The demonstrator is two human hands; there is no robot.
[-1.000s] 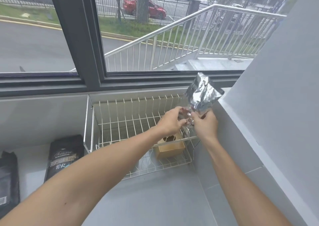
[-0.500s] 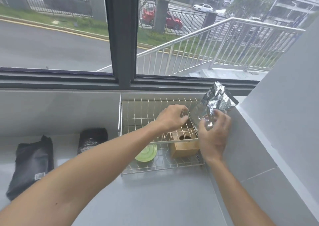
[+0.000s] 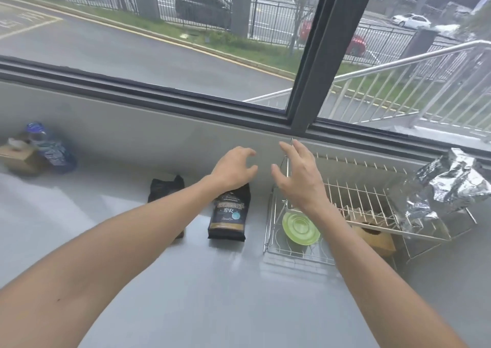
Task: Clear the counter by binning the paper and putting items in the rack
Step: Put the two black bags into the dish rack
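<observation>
A white wire rack [image 3: 273, 244] stands on the counter at the right. A crumpled silver foil bag [image 3: 438, 190] rests on its upper tier by the right wall. A green plate [image 3: 300, 228] and a brown box [image 3: 377, 238] sit on its lower tier. A black coffee bag [image 3: 229, 216] lies flat on the counter left of the rack, and a second black bag [image 3: 164, 188] lies further left, partly behind my forearm. My left hand [image 3: 233, 168] hovers open above the coffee bag. My right hand [image 3: 299, 177] is open at the rack's left end. Neither hand holds anything.
At the far left, a blue-labelled bottle [image 3: 49, 148] leans against a brown cardboard box [image 3: 18, 156]. A grey ledge and a dark window frame [image 3: 310, 63] run along the back. The grey counter [image 3: 212, 281] stretches toward me.
Both hands let go of the foil bag, which now rests on the rack's upper tier. The hands and the view have swung left toward the black bags.
</observation>
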